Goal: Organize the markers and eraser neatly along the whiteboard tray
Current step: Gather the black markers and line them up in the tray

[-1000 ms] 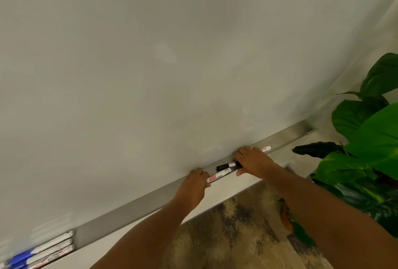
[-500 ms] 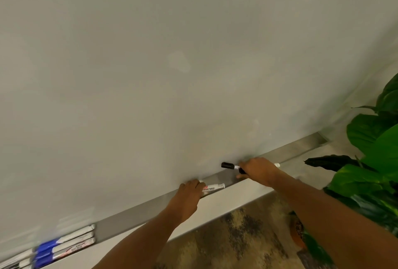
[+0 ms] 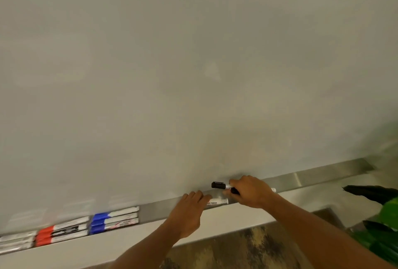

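Observation:
A long metal tray (image 3: 318,177) runs along the foot of the whiteboard. My right hand (image 3: 252,192) grips black-capped markers (image 3: 218,185) just above the tray; a white end pokes out past its right side. My left hand (image 3: 189,208) rests on a white marker (image 3: 217,201) lying in the tray, fingers curled over its left end. At the left end of the tray, blue-capped markers (image 3: 114,220), red-capped markers (image 3: 61,232) and further grey-white markers (image 3: 16,241) lie stacked in neat groups. No eraser is in view.
The whiteboard (image 3: 193,75) fills the upper view. Large green plant leaves (image 3: 385,217) stand at the right edge, close to my right forearm. A mottled brown carpet (image 3: 237,251) lies below the tray.
The view has swung left, which brings the red and blue marker groups into sight. My right hand has lifted its black-capped markers off the tray; my left hand stays on the white marker.

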A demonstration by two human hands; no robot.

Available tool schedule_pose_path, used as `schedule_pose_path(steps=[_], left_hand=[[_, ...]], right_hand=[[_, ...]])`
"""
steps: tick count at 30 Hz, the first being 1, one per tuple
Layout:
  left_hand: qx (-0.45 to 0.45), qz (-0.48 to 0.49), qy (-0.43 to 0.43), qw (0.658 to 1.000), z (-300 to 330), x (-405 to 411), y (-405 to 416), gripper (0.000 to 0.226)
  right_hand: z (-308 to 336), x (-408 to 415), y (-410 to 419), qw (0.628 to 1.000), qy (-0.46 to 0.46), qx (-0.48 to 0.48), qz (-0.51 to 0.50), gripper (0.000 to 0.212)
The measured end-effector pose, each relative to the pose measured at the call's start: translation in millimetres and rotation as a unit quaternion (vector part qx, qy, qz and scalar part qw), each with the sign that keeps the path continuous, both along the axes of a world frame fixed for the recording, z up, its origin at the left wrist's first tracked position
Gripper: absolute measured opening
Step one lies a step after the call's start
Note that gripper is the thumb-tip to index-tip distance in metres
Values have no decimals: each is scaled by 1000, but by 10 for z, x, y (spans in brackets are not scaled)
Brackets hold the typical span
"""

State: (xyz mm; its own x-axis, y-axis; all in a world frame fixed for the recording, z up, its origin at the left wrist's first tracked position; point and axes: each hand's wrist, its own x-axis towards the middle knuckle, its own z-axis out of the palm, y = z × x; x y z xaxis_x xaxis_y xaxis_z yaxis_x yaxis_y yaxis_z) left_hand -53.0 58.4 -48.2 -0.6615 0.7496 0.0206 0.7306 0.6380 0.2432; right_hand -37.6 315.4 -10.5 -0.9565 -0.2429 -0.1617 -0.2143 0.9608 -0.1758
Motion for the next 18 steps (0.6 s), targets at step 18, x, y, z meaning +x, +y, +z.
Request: schedule_pose_path(steps=[18], left_hand=[[24,161,-45,986,-73,75,-1210,46]], right_hand=[[-124,-378,-1533,994,25,-10,109,58]])
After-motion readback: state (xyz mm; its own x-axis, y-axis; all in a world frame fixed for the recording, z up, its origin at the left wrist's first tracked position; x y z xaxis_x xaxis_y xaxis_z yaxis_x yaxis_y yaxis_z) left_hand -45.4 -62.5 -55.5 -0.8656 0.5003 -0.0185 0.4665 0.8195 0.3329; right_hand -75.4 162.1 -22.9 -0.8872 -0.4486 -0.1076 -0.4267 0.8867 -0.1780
